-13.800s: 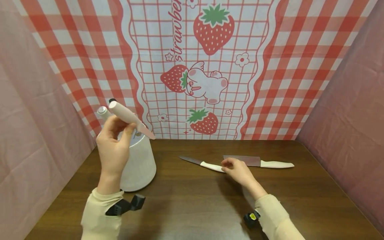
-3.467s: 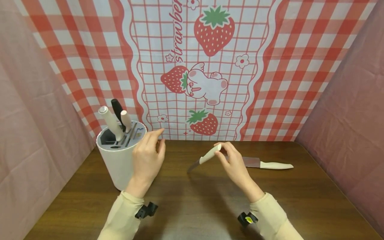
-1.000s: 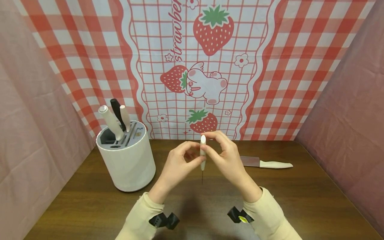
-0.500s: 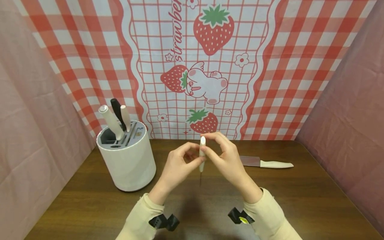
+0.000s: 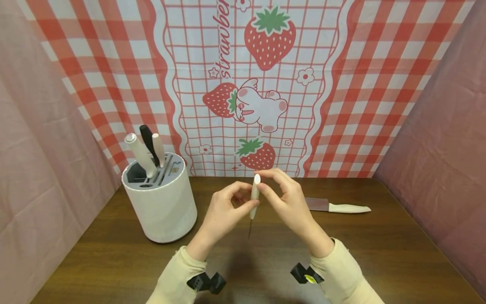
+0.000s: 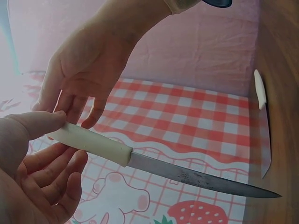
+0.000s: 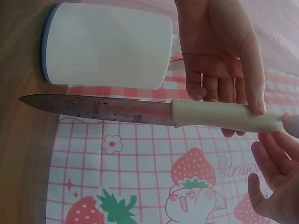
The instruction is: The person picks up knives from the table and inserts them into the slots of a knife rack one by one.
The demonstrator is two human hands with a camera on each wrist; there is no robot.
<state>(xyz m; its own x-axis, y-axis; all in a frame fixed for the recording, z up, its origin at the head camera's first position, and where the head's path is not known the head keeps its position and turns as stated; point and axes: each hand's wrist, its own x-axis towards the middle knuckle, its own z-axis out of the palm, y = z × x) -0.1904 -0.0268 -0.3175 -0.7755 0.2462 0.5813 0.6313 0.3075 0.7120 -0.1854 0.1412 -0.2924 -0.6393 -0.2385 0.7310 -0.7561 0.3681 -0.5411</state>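
Observation:
A paring knife (image 5: 255,198) with a cream handle hangs blade-down between both hands at the middle of the table. My left hand (image 5: 228,209) pinches the handle partway along, between thumb and fingers. Up at the butt end, my right hand (image 5: 290,207) grips with thumb and fingertips. Dark specks mark the thin blade (image 6: 201,179) in the left wrist view, and the blade's flat side (image 7: 98,107) also faces the right wrist camera. To the left stands a white knife block (image 5: 163,215) with two white-handled knives and one black handle in it.
A cleaver-like knife (image 5: 349,209) with a cream handle lies on the wooden table (image 5: 341,245) at right, its blade partly behind my right hand. The block's grey top shows several slots (image 5: 167,173). A strawberry-print cloth (image 5: 265,101) hangs behind, pink cloth at both sides.
Earlier my left hand held a pinkish knife at the block; it now stands there. The right hand lifted the paring knife, then the left joined on the handle. Lately its tip swung slightly left.

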